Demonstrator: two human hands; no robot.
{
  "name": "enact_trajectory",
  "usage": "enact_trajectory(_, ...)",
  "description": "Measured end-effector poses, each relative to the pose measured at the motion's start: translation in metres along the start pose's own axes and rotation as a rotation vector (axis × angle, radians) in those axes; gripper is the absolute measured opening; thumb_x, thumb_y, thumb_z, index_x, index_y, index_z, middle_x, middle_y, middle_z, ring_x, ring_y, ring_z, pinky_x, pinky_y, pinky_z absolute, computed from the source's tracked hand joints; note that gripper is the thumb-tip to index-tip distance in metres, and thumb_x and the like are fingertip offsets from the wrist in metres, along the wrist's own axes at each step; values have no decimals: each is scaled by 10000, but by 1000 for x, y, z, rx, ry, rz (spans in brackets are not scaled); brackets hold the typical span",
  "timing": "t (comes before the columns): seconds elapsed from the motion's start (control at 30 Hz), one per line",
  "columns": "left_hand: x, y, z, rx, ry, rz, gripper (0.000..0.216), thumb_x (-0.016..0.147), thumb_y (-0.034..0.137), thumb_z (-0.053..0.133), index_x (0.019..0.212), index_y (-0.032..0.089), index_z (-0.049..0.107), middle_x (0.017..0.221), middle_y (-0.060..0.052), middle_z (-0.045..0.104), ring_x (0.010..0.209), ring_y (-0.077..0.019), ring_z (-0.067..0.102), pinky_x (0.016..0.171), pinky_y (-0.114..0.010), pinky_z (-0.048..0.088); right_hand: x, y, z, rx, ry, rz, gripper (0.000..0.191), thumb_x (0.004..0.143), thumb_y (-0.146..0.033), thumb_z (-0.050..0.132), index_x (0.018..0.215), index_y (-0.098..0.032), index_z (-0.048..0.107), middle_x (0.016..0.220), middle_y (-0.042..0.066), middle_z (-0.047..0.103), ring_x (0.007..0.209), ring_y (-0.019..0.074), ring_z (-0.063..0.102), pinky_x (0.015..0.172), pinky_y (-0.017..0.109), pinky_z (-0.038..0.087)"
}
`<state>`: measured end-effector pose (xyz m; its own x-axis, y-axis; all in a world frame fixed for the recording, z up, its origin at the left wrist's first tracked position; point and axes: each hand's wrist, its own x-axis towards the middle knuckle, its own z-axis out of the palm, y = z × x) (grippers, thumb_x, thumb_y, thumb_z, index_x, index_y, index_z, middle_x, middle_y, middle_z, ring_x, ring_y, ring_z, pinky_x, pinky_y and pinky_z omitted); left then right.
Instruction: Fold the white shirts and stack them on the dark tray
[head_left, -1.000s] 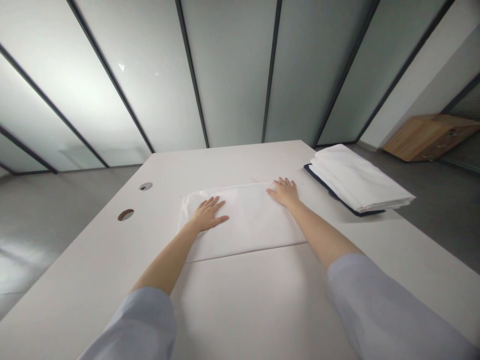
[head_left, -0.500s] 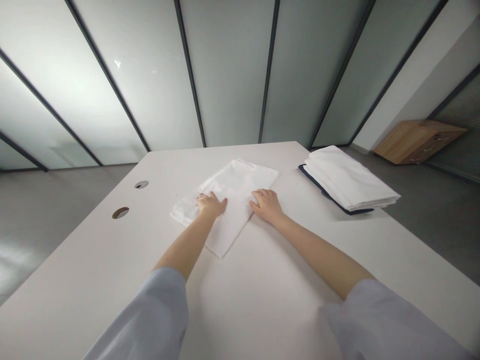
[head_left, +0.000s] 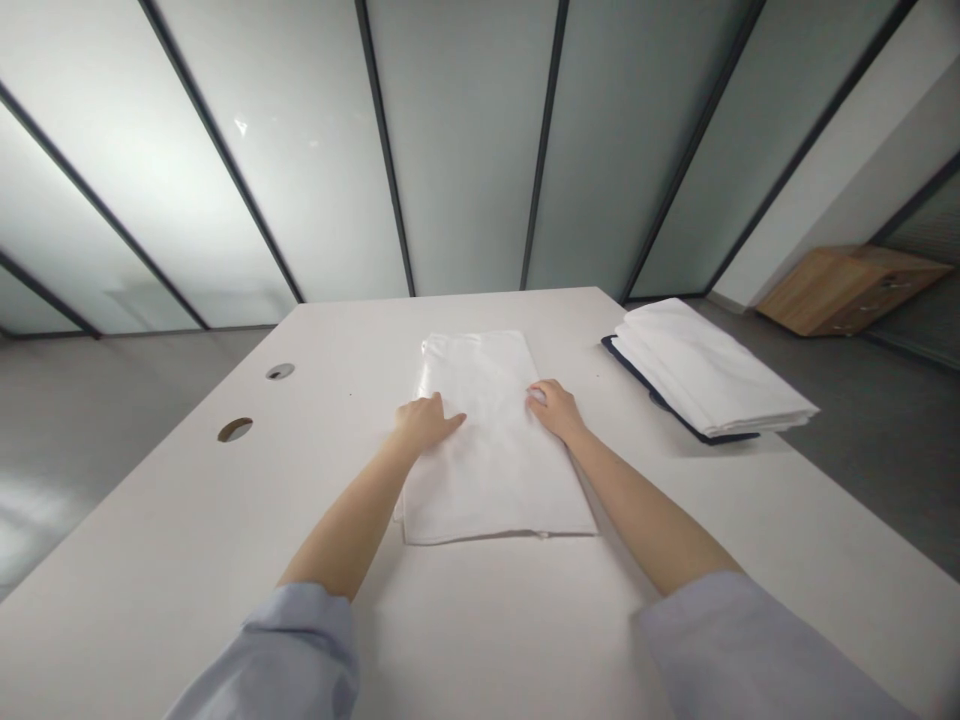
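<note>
Both hands are down on the folded white cloth (head_left: 491,440), which lies lengthwise near the middle of the white counter (head_left: 150,540), its long sides running from the near edge toward the far edge. The left hand (head_left: 426,423) sits flat on the cloth's left side, palm down, fingers stretched out and pointing across the fabric, thumb tucked along the edge. It presses rather than grips. Over on the other side, the right hand (head_left: 553,408) rests at the cloth's right edge, fingers curled a little against the fabric; whether it pinches the edge or only lies on it cannot be told from here. The two hands are level with each other, about halfway up the cloth, with a clear band of fabric between them. Pale blue sleeves (head_left: 750,650) show at the bottom of the view, pushed up above the forearms.

The cloth's near end lies squared off, with a thin doubled edge showing, and its far end stops short of the counter's far edge. Toward the far right corner of the counter sits a stack of folded white cloths (head_left: 709,370) on a dark tray (head_left: 637,370), well apart from the hands. Two round cable holes (head_left: 235,429) mark the left side of the counter. Beyond the counter stand frosted glass panels (head_left: 465,150), and a wooden cabinet (head_left: 847,290) sits on the floor at the right.
</note>
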<state>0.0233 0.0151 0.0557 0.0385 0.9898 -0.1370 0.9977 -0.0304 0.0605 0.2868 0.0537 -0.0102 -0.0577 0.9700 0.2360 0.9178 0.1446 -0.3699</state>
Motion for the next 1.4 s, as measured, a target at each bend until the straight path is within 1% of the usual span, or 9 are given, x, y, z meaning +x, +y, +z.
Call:
enact_trajectory(0.1, 15, -23, 15, -95, 259, -130, 571, 907, 546, 379, 1320, 165, 483, 1200, -159, 644, 1109, -291, 603, 894, -388, 455, -2, 3, 3, -34, 77, 138, 352, 879, -332, 505, 1167, -188, 646, 1231, 116, 598, 1120, 259, 549, 960, 368, 389)
enact_trajectory(0.17, 22, -36, 26, -125, 316, -157, 554, 917, 551, 355, 1264, 163, 545, 1280, -165, 598, 1199, -313, 536, 959, -422, 421, -3, 4, 2, -60, 93, 211, 350, 874, -357, 499, 1125, -187, 675, 1199, 128, 606, 1088, 287, 549, 949, 408, 384)
enact_trajectory(0.4, 34, -42, 45, -225, 225, -63, 539, 912, 522, 404, 1279, 165, 572, 1468, -151, 445, 1376, -316, 358, 1111, -451, 272, -3, 2, -4, -54, 39, 270, 344, 845, -353, 509, 1061, -180, 712, 1197, 156, 598, 1120, 337, 513, 965, 476, 358)
enact_trajectory(0.57, 42, -43, 50, -345, 236, 9, 444, 881, 437, 494, 1227, 174, 587, 1417, -149, 507, 1349, -304, 404, 1101, -455, 281, -4, 2, -6, 11, 33, 294, 324, 828, -340, 530, 1056, -177, 694, 1156, 149, 630, 1110, 329, 539, 959, 453, 378)
enact_trajectory(0.73, 50, -49, 57, -752, 239, 66, 414, 806, 404, 616, 1164, 199, 578, 1120, -118, 684, 1082, -277, 613, 926, -404, 448, -3, 3, -5, 321, 57, 252, 260, 832, -327, 514, 1010, -193, 648, 956, 89, 693, 909, 245, 627, 832, 353, 454)
enact_trajectory(0.9, 54, -49, 65, -1322, 163, 66, 694, 759, 386, 679, 1346, 206, 355, 832, -19, 699, 675, -175, 656, 665, -313, 519, -2, 7, -4, 594, 58, 291, 282, 804, -326, 546, 1059, -216, 596, 778, 17, 685, 714, 198, 627, 725, 324, 481)
enact_trajectory(1.1, 49, -53, 53, -1609, 155, 57, 861, 745, 349, 701, 1445, 216, 218, 807, -29, 712, 610, -178, 660, 664, -349, 542, -4, 7, -8, 997, 42, 370, 420, 696, -262, 612, 1113, -230, 569, 836, 0, 655, 729, 172, 618, 695, 290, 491)
enact_trajectory(1.23, 40, -58, 38, -1699, 106, 14, 811, 777, 282, 650, 1477, 237, 244, 891, -51, 728, 722, -194, 695, 740, -360, 555, -4, 9, -12, 1181, -11, 361, 411, 650, -261, 633, 1059, -265, 598, 844, -22, 635, 773, 165, 609, 719, 277, 494)
enact_trajectory(1.4, 34, -64, 27, -1723, -31, 46, 738, 764, 260, 652, 1441, 235, 360, 945, -58, 727, 775, -194, 698, 758, -346, 565, -5, 13, -20, 1244, -199, 353, 460, 645, -227, 640, 1104, -248, 631, 864, -4, 674, 776, 178, 618, 695, 278, 500)
